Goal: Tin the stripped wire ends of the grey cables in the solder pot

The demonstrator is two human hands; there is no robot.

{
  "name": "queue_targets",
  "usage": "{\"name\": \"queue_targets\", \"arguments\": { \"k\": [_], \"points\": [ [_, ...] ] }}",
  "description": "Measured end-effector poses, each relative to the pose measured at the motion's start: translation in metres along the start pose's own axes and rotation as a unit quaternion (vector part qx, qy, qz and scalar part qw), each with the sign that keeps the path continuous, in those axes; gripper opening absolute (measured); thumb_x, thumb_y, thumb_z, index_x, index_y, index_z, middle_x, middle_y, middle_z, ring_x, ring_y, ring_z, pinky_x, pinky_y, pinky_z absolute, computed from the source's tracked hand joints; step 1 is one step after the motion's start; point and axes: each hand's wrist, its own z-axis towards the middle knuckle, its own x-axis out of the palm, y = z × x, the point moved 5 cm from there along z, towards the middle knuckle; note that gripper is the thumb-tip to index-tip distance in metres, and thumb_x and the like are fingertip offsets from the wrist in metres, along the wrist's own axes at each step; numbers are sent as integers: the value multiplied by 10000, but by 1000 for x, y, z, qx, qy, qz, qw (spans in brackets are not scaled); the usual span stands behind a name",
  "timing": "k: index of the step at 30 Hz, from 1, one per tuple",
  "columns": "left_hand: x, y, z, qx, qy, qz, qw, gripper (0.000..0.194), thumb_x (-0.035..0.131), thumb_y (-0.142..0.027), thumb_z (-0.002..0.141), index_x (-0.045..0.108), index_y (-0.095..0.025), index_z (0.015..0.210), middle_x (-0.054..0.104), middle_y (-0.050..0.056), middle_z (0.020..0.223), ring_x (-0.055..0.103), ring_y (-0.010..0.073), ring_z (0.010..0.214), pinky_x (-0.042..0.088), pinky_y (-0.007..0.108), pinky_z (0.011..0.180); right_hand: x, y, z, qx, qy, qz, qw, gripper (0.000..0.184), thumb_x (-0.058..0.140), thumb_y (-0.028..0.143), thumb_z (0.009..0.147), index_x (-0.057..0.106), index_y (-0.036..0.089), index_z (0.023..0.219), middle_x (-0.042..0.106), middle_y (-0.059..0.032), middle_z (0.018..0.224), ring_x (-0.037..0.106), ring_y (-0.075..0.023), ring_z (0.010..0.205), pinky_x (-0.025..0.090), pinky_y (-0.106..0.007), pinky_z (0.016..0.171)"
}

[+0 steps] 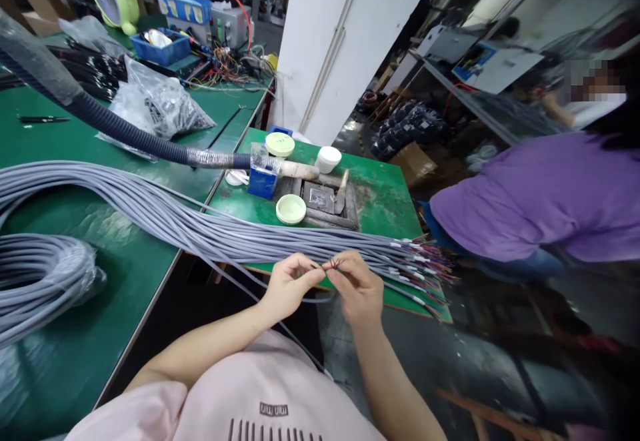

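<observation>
My left hand point(290, 286) and my right hand point(359, 287) meet fingertip to fingertip in front of my chest. Both are closed in a pinch on the thin dark wires point(336, 264) at a cable's end, which stick up a little between the fingers. Just beyond my hands runs a thick bundle of grey cables point(240, 237), lying across the green tables. Its stripped ends, with coloured wires point(425, 261) and white sleeves, fan out at the right. A single grey cable point(250, 277) passes behind my left hand and hangs below the table edge.
On the small green table point(385, 191) sit a solder pot point(321, 197), a pale green dish point(291, 209) and a white tub point(329, 159). An extraction hose point(135, 131) ends above it. A coiled grey cable point(40, 281) lies left. A person in purple point(530, 194) is at right.
</observation>
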Motion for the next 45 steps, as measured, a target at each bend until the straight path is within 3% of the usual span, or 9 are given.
{"name": "queue_targets", "arguments": {
  "k": [8, 13, 15, 18, 21, 25, 36, 40, 45],
  "points": [
    [-2, 4, 17, -22, -52, -113, 992, 358, 819, -437, 629, 609, -153, 686, 598, -30, 604, 520, 83, 589, 431, 226, 631, 20, -13, 23, 23, 15, 42, 999, 68, 682, 237, 783, 657, 226, 721, 569, -4, 748, 551, -158, 747, 472, -315, 699],
    [-14, -16, 27, 24, -2, 43, 999, 258, 774, -369, 691, 660, -155, 779, 649, 9, 699, 554, 115, 640, 440, 256, 660, 23, -15, 60, -7, 26, -62, 998, 123, 680, 254, 784, 643, 202, 679, 558, 7, 711, 535, -142, 693, 439, -301, 670],
    [-24, -27, 28, 94, 14, 190, 977, 159, 728, -313, 751, 681, -168, 796, 677, 31, 752, 574, 145, 713, 443, 283, 719, 24, -22, 80, -22, 36, -103, 994, 118, 670, 247, 782, 655, 192, 679, 555, 13, 689, 519, -130, 658, 420, -290, 646],
    [-40, -35, 28, 188, 14, 370, 910, 106, 660, -287, 825, 685, -185, 809, 703, 51, 808, 575, 182, 788, 426, 323, 777, 32, -40, 107, -24, 61, -157, 985, 132, 659, 236, 757, 653, 175, 640, 542, 17, 655, 498, -119, 616, 395, -276, 611],
    [-51, -32, 29, 223, 16, 443, 868, 95, 612, -263, 862, 669, -189, 848, 709, 55, 844, 580, 197, 804, 426, 341, 777, 45, -60, 126, 0, 97, -224, 970, 144, 647, 225, 729, 642, 165, 597, 522, 15, 639, 475, -114, 588, 368, -270, 588],
    [-53, -27, 30, 248, 30, 471, 846, 89, 589, -244, 878, 651, -179, 873, 704, 50, 859, 588, 198, 824, 440, 348, 784, 62, -78, 136, 12, 148, -329, 932, 158, 625, 233, 731, 653, 167, 590, 498, 13, 632, 474, -124, 597, 339, -273, 596],
    [-54, -26, 32, 241, 40, 488, 838, 109, 577, -266, 890, 644, -181, 898, 704, 50, 883, 591, 198, 847, 452, 361, 805, 82, -92, 139, 33, 247, -531, 810, 255, 535, 304, 828, 738, 164, 765, 639, -57, 816, 555, -179, 737, 317, -296, 620],
    [-54, -27, 33, 225, 45, 487, 843, 106, 579, -266, 886, 644, -184, 900, 701, 50, 890, 586, 202, 859, 452, 363, 811, 83, -89, 140, 32, 253, -537, 804, 259, 529, 298, 824, 750, 171, 781, 660, -58, 830, 573, -183, 745, 334, -295, 625],
    [-57, -33, 37, 195, 68, 457, 865, 82, 629, -233, 849, 644, -179, 909, 699, 48, 907, 592, 196, 879, 469, 343, 821, 50, -79, 159, 37, 176, -506, 843, 251, 561, 304, 793, 770, 164, 793, 690, -62, 818, 606, -178, 741, 397, -275, 662]
  ]
}}
